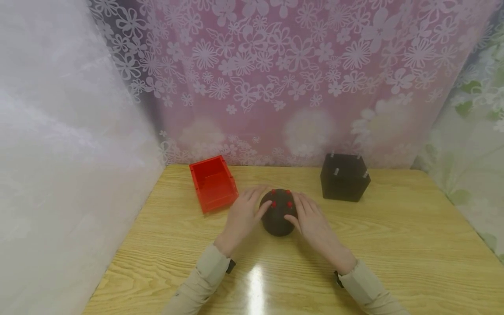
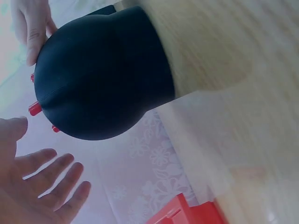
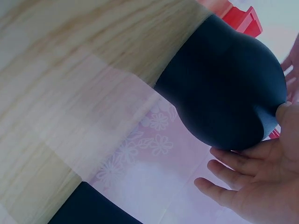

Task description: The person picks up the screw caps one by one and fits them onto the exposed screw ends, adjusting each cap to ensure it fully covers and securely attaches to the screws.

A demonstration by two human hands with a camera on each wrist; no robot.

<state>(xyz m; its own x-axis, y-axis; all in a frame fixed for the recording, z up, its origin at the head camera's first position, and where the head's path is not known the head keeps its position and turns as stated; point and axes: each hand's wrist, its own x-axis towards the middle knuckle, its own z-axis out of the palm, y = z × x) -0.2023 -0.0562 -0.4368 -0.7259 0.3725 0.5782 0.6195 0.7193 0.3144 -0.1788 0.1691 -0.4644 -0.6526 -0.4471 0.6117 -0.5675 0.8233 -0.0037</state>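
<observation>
Hands point(image 1: 243, 213) point(image 1: 315, 223) near each other, fingers point(image 2: 65, 184) loosely extended, forearms point(image 1: 197, 282) angled inward

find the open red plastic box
In the head view, the open red plastic box sits at the back left of the light wood-grain table, beside the left hand and in front of the pink floral curtain.

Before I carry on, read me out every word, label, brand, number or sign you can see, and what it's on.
None readable: no lettering shows on the black rounded object, red box or black box.
The curtain bears flower patterns, not text.
Dark wrist pieces: too small to tell.
</observation>
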